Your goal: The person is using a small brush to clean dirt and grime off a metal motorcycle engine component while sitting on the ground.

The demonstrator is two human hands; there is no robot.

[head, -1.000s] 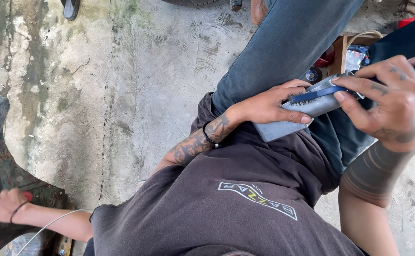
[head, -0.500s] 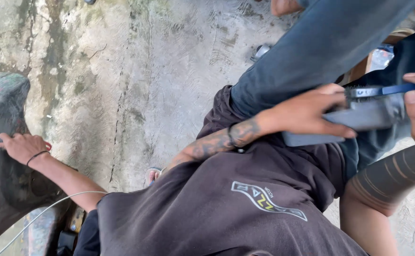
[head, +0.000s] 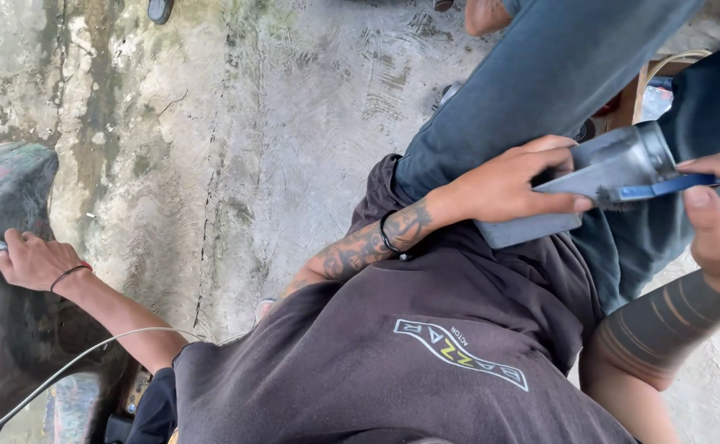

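Brushing looks partway done: left hand (head: 512,185) clamps the grey rectangular block (head: 590,185) on the lap, right hand (head: 717,222) pinches the blue-handled brush (head: 648,191) against its dusty upper face, lower face unbrushed as far as visible.
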